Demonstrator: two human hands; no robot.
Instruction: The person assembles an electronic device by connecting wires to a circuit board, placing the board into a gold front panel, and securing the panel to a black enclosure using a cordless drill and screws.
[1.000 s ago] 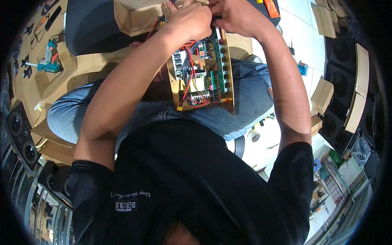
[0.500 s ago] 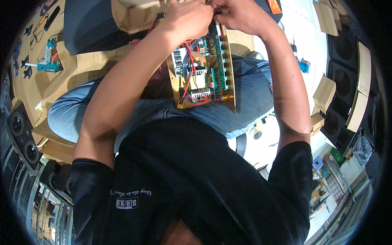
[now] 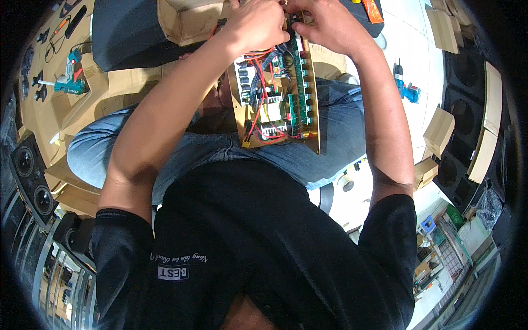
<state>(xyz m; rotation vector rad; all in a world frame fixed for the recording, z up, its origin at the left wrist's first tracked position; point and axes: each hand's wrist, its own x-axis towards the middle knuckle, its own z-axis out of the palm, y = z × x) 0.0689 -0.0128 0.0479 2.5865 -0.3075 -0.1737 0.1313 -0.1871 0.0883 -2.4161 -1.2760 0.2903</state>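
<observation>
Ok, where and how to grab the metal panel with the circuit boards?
Probably the bare gold-coloured long edges of the metal panel, toward the body end, coming from left and right together. Its parts face up, wires and green boards crowd the middle, and the left hand and right hand are at the far end.

Left hand (image 3: 257, 26) hides the far end of the gold chassis (image 3: 242, 118). Fingertips partly hidden there; can't tell what it or the right hand (image 3: 330, 28) grips. Top edge crops the black cabinet (image 3: 124, 36). Green board (image 3: 293, 107) components too small to identify.
</observation>
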